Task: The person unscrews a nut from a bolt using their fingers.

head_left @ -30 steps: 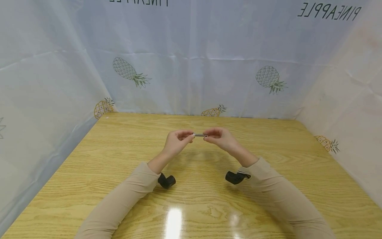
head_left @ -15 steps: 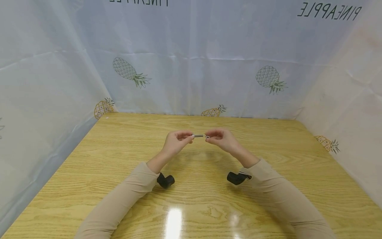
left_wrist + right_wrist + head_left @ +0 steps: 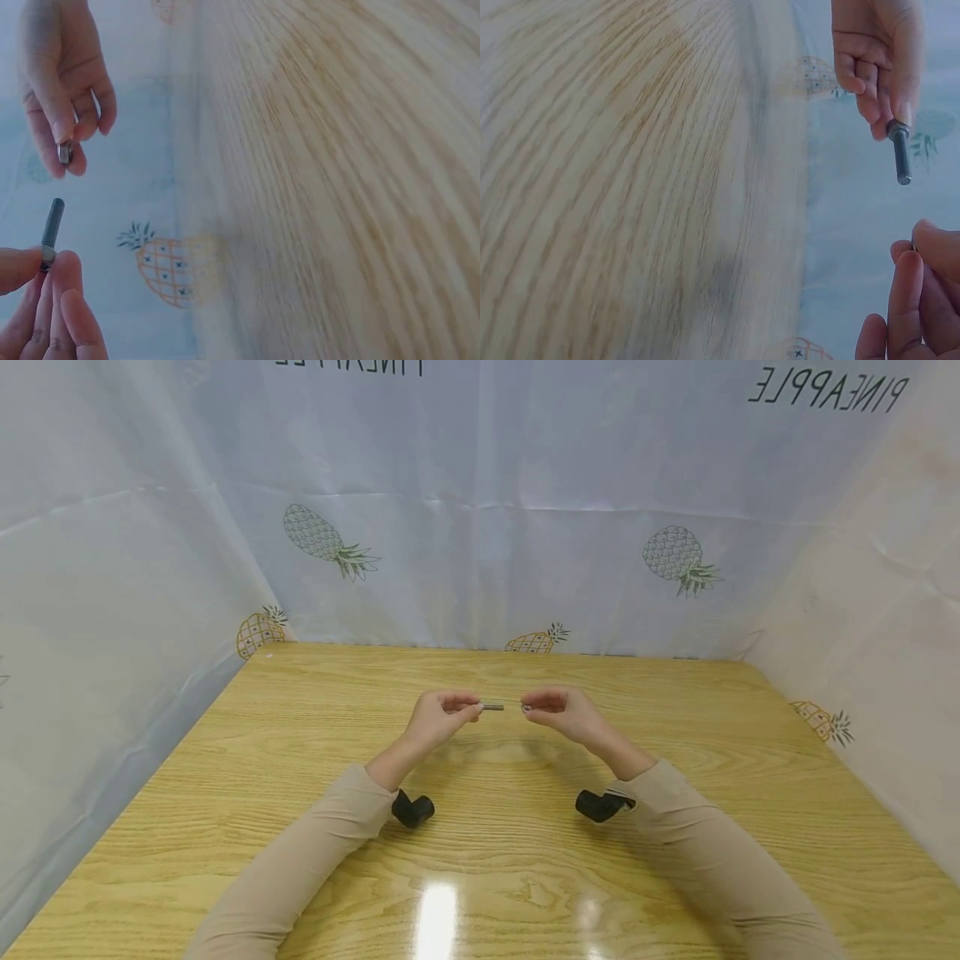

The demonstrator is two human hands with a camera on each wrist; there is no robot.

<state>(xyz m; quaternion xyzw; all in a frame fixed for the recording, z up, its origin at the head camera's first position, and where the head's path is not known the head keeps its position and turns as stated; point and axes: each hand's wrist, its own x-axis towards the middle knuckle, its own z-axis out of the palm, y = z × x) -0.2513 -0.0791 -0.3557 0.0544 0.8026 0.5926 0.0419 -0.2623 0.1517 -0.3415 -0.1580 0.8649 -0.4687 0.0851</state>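
Between thumb and fingers, my left hand (image 3: 437, 718) pinches a metal bolt (image 3: 53, 223) by its head, the threaded shank pointing toward the other hand. My right hand (image 3: 570, 717) pinches a small metal nut (image 3: 65, 153) at its fingertips. In the head view both hands are raised over the middle of the table, and a gap separates the bolt's tip from the nut. From the right wrist view the bolt (image 3: 901, 154) shows clearly, while the nut is almost wholly hidden behind the fingers.
Beneath the hands lies a wood-grain table (image 3: 480, 860). A pale curtain (image 3: 480, 568) printed with pineapples stands behind it and along both sides. Black angled wrist mounts (image 3: 412, 810) stick out from the sleeves.
One second ago the nut was at the bolt's end. The hands have since drawn apart, the left going left and the right going right, and the gap has widened.
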